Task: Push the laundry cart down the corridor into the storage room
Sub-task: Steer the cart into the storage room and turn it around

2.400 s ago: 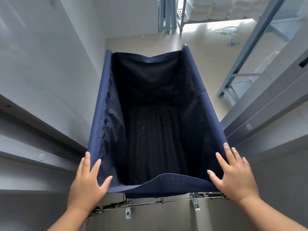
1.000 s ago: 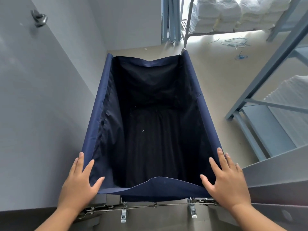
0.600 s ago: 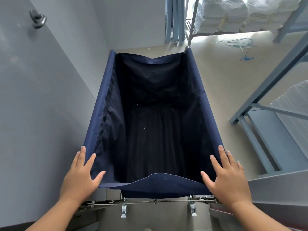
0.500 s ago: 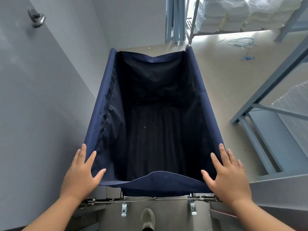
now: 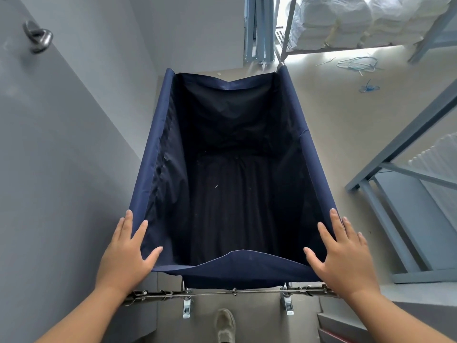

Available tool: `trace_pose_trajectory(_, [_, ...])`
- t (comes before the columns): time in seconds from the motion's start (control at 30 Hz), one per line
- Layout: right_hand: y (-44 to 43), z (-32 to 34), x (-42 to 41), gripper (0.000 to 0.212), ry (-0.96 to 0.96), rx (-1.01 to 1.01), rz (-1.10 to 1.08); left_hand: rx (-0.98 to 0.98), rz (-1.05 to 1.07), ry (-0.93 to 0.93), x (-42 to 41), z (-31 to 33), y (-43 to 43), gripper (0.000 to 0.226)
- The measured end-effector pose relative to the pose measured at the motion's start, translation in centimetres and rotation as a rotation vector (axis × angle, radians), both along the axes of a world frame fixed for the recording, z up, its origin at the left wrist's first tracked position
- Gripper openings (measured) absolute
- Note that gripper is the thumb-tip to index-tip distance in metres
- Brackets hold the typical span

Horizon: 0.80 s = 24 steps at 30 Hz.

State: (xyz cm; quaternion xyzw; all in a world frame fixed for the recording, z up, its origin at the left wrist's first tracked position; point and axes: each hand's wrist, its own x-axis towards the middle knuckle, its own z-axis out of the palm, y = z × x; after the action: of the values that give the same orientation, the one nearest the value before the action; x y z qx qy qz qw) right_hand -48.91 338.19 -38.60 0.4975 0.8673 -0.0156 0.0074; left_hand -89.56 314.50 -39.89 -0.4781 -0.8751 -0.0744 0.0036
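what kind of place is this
Probably a laundry or linen storeroom: stacks of folded white linen, a grey-blue metal shelving rack, and the navy fabric laundry cart being wheeled in.

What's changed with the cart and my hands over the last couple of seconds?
The laundry cart has rolled forward, past the door frame that flanked it; the stacked white linen ahead and the rack on the right show more. A shoe has stepped into view. The left hand and right hand stay flat on the near rim corners; nothing let go.
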Motion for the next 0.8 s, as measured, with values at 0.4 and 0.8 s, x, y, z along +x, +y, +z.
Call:
trace_pose_trajectory(0.4, [7.2, 0.3, -4.7, 0.074, -0.005, -0.036, -0.023, -0.031, -0.016, -0.005, -4.8, 0.0, 7.6, 0.08])
trace_pose_trajectory(0.8, [14.5, 0.9, -9.8, 0.075, -0.017, -0.046, -0.042, -0.025, -0.008, -0.057, -9.5, 0.7, 15.9, 0.078])
